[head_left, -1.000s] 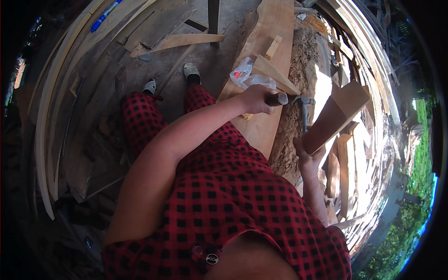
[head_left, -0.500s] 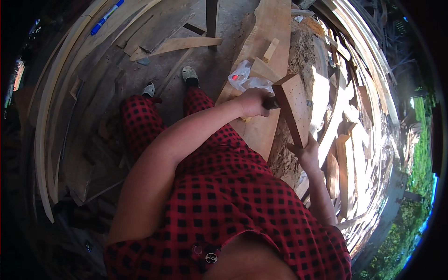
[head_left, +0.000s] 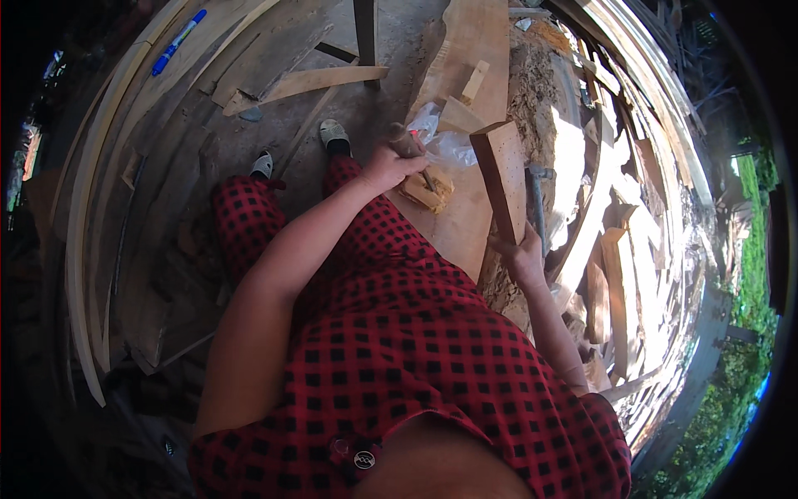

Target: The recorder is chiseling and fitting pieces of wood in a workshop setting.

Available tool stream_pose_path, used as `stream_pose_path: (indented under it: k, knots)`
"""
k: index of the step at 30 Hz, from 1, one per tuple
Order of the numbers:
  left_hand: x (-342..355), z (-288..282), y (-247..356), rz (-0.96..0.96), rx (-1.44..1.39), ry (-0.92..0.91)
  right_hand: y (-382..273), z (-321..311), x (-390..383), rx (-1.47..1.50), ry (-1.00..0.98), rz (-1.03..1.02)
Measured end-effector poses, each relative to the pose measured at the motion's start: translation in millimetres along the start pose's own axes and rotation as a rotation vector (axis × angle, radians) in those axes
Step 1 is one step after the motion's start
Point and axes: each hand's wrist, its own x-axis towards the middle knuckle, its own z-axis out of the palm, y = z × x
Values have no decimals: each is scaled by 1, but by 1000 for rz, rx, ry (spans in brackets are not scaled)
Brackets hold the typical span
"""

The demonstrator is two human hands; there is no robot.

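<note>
My left hand (head_left: 386,173) is closed around the wooden handle of a tool (head_left: 405,141), whose thin metal end points down at a yellowish lump of wood (head_left: 439,201) on a long plank (head_left: 461,237). My right hand (head_left: 521,259) grips the lower end of a dark-sided wooden block (head_left: 499,179), held upright and tilted over the plank's right side. A metal hammer (head_left: 539,208) lies just right of the block, partly hidden by it. Behind my left hand sits a clear plastic bag (head_left: 455,148) with something red inside, beside small wood offcuts (head_left: 475,83).
A bark-covered log (head_left: 532,100) runs along the plank's right. Piles of boards and scraps (head_left: 619,291) fill the right side. More long strips (head_left: 108,208) line the left, with a blue marker (head_left: 177,43). A dark upright post (head_left: 367,37) stands beyond my sandalled feet.
My left hand has drawn back leftward with the tool, exposing its thin end and the yellowish lump. My right hand has shifted the block left, and it now stands more upright.
</note>
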Motion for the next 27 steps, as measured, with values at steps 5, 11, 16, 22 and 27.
stream_pose_path:
  k: [5, 11, 16, 22, 27]
  knots:
    - [-24, -15, -10, -407, -357, 577, 28, 11, 1, 97, 11, 125]
    - [-9, 10, 19, -90, -160, 187, 15, -3, 0, 62, 44, 113]
    - [-4, 24, 28, 109, 217, 25, 9, -6, -2, 80, 52, 57]
    - [1, 24, 16, 93, 365, -7, 13, -5, -4, 43, 50, 100]
    - [7, 26, 22, 59, 335, -33, 7, -4, -4, 49, 38, 107]
